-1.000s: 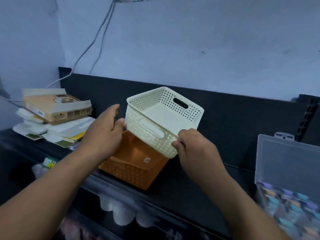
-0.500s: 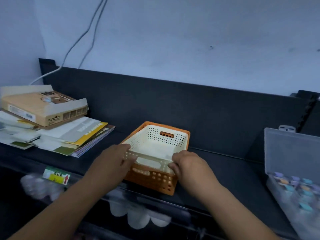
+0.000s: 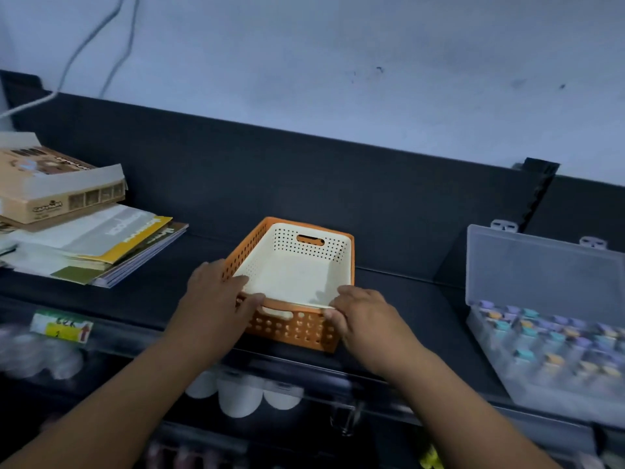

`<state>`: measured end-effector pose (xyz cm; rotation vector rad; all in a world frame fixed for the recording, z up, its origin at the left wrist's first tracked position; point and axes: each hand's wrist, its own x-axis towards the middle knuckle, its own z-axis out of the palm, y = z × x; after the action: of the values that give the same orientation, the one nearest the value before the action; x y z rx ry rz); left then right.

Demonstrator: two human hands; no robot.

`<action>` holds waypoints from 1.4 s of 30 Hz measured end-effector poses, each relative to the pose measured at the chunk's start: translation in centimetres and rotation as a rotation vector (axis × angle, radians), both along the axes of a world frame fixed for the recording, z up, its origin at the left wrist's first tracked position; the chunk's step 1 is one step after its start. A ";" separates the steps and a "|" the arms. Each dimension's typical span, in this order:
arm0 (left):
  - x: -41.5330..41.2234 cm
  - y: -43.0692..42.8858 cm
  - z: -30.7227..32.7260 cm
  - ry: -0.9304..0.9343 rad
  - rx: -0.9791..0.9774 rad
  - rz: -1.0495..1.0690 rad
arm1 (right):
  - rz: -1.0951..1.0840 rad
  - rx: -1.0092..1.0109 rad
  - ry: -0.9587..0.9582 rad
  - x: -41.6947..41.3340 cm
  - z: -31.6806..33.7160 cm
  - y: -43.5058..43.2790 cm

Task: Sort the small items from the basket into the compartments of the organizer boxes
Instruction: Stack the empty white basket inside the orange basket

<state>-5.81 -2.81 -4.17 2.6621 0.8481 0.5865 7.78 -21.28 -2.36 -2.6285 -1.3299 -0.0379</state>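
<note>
The cream perforated plastic basket [image 3: 297, 269] sits nested inside the orange perforated plastic basket [image 3: 297, 328] on the dark shelf [image 3: 399, 319], its long axis running away from the person. The left hand [image 3: 216, 299] and right hand [image 3: 358, 316] each close their grip on a near corner. The clear plastic organizer box [image 3: 554, 340], lid up, lies to the right, nearer the right hand

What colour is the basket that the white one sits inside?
Orange, with rows of little holes; the head view shows it.
</note>
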 end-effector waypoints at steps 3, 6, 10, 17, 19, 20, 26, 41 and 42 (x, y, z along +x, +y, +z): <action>0.3 -1.6 1.3 0.050 0.065 0.040 | 0.021 0.025 0.021 0.1 0.6 -1.5; 0.8 -4.3 2.7 0.064 0.146 0.064 | 0.059 0.084 0.018 0.2 1.3 -4.2; 1.7 -9.0 3.9 0.075 0.189 0.033 | 0.074 0.092 0.020 1.1 1.7 -8.7; 6.8 -17.4 4.6 0.263 0.304 0.136 | 0.156 0.066 -0.002 2.8 2.7 -15.3; 7.8 -18.1 4.3 0.290 0.333 0.187 | 0.161 0.081 -0.010 3.2 3.1 -15.9; 8.0 -18.2 4.1 0.292 0.339 0.204 | 0.163 0.097 -0.008 3.3 3.2 -16.0; 9.2 -17.3 2.5 0.329 0.297 0.242 | 0.177 0.127 0.057 3.9 2.3 -15.1; 1.4 -8.9 6.4 -0.014 0.216 -0.258 | 0.064 0.151 -0.069 6.7 3.9 -6.6; 0.6 -8.0 6.7 -0.020 0.152 -0.316 | 0.043 0.100 -0.094 7.0 4.0 -6.5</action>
<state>-5.24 -10.85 2.54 2.8393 0.3766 0.6160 14.74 -27.74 1.68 -2.5428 -1.3759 -0.2185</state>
